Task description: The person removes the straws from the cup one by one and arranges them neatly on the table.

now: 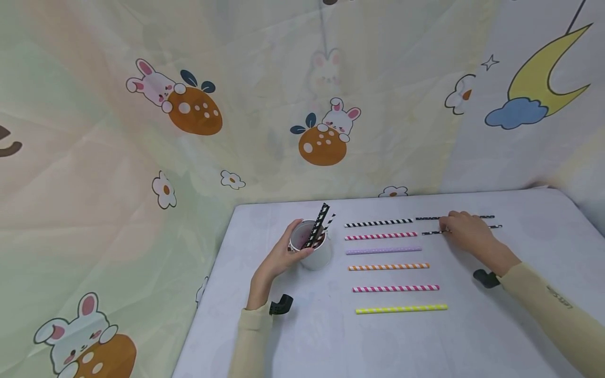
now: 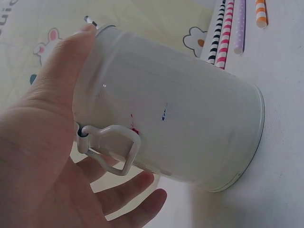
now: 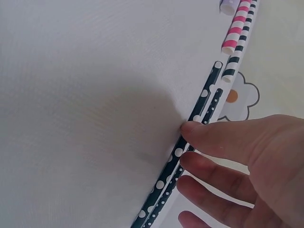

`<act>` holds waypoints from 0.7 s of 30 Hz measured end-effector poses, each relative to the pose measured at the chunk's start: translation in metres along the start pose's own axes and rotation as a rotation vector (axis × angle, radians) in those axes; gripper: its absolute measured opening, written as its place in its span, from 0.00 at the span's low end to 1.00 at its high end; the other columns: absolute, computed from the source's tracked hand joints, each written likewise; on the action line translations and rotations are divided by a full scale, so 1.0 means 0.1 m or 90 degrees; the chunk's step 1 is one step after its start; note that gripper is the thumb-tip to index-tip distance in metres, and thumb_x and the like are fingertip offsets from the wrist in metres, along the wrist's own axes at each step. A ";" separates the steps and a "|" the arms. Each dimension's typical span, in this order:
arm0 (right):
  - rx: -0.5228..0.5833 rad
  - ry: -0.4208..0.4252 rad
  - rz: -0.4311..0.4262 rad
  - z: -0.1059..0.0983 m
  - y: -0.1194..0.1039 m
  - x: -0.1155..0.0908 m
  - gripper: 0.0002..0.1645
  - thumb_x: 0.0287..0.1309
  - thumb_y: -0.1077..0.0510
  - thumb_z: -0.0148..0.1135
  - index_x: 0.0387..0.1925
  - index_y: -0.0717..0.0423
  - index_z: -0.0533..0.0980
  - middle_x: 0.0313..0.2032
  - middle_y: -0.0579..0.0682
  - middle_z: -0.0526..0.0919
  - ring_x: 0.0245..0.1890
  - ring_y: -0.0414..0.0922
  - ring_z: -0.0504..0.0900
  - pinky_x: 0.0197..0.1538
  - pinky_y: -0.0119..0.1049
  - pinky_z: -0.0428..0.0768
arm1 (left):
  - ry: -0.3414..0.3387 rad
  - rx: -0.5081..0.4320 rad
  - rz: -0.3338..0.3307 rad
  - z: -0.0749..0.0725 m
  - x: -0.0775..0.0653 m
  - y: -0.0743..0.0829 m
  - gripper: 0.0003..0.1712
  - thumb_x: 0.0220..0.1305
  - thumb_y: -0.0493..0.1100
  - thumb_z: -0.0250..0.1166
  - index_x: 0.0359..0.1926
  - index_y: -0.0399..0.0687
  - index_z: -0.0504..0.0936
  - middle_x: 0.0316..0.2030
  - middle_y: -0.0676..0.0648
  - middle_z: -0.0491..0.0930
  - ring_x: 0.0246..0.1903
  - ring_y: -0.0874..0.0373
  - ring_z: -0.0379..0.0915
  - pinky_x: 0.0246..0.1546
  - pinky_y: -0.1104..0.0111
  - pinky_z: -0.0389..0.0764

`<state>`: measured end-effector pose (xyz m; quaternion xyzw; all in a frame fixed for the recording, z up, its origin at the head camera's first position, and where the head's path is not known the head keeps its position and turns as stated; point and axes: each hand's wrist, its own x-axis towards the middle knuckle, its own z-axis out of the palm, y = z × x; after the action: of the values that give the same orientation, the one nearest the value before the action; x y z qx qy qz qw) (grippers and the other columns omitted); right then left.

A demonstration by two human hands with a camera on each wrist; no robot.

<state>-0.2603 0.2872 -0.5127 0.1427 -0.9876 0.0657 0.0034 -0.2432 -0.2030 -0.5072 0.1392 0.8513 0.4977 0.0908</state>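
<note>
Head view: at centre, the left hand grips the white cup, likely steadying it around its upright straws.

Left wrist: fingers wrap the cup near its rim.

Right wrist, lower centre: the right hand seemingly pinches the large-dotted straw from both sides, suiting its slimness.

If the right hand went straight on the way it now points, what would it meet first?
The right hand would likely meet the large-dotted black straw first; it is so close that contact is unclear.

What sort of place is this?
It looks like a small indoor tabletop space, perhaps set up for a simple activity: a white-covered table stands before a creased cloth backdrop printed with cartoon rabbits, and patterned straws lie laid out in rows.
</note>
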 end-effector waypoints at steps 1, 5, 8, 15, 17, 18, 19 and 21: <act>0.001 0.000 0.000 0.00 0.00 0.00 0.06 0.57 0.67 0.66 0.38 0.61 0.83 0.33 0.58 0.82 0.36 0.58 0.80 0.41 0.57 0.77 | 0.000 -0.001 0.000 0.00 0.00 0.00 0.50 0.59 0.54 0.73 0.76 0.74 0.54 0.69 0.47 0.67 0.68 0.48 0.63 0.68 0.45 0.63; 0.017 -0.002 0.000 -0.03 -0.01 -0.01 0.07 0.57 0.66 0.67 0.39 0.62 0.82 0.33 0.57 0.81 0.34 0.56 0.80 0.40 0.56 0.77 | -0.001 -0.001 -0.002 0.00 -0.01 0.00 0.50 0.58 0.55 0.73 0.75 0.75 0.54 0.69 0.47 0.66 0.68 0.48 0.63 0.68 0.45 0.63; 0.034 -0.004 0.001 -0.06 -0.04 -0.02 0.08 0.58 0.64 0.67 0.40 0.63 0.82 0.34 0.57 0.82 0.35 0.55 0.80 0.40 0.55 0.78 | 0.000 -0.001 -0.001 0.01 -0.01 0.00 0.50 0.59 0.54 0.73 0.76 0.74 0.54 0.69 0.47 0.67 0.68 0.47 0.63 0.68 0.44 0.63; 0.073 -0.012 0.019 -0.07 -0.08 0.00 0.13 0.59 0.59 0.69 0.44 0.62 0.81 0.39 0.59 0.83 0.39 0.55 0.81 0.45 0.55 0.80 | 0.004 -0.007 0.000 0.01 0.01 -0.01 0.50 0.59 0.51 0.74 0.76 0.71 0.55 0.69 0.48 0.67 0.68 0.48 0.64 0.68 0.45 0.63; 0.096 -0.012 0.025 -0.07 -0.09 0.01 0.15 0.60 0.58 0.69 0.47 0.62 0.81 0.42 0.60 0.82 0.41 0.56 0.81 0.46 0.56 0.80 | 0.003 -0.009 0.000 0.01 0.01 -0.01 0.51 0.60 0.50 0.73 0.77 0.69 0.54 0.70 0.47 0.67 0.68 0.47 0.63 0.68 0.44 0.62; 0.114 -0.012 0.029 -0.07 -0.09 0.01 0.17 0.60 0.57 0.69 0.48 0.62 0.81 0.43 0.61 0.82 0.42 0.57 0.81 0.47 0.57 0.80 | 0.002 -0.008 -0.001 0.01 0.01 -0.01 0.51 0.60 0.49 0.73 0.78 0.67 0.54 0.70 0.46 0.67 0.68 0.47 0.63 0.68 0.44 0.62; 0.133 -0.011 0.032 -0.07 -0.10 0.01 0.18 0.60 0.56 0.69 0.49 0.62 0.80 0.45 0.62 0.82 0.44 0.58 0.81 0.48 0.57 0.79 | 0.000 -0.007 -0.002 0.01 0.01 0.00 0.51 0.61 0.49 0.73 0.78 0.66 0.53 0.70 0.45 0.66 0.69 0.46 0.62 0.69 0.44 0.61; 0.181 -0.012 0.038 -0.08 -0.12 0.01 0.22 0.62 0.54 0.68 0.53 0.64 0.79 0.48 0.65 0.81 0.48 0.60 0.79 0.52 0.60 0.78 | -0.005 -0.004 -0.006 0.01 -0.01 0.03 0.51 0.62 0.47 0.72 0.79 0.63 0.52 0.71 0.43 0.65 0.69 0.44 0.61 0.69 0.43 0.61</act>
<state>-0.2584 0.2765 -0.5030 0.1133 -0.9720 0.2040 -0.0282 -0.2421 -0.2013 -0.5049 0.1368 0.8500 0.4995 0.0966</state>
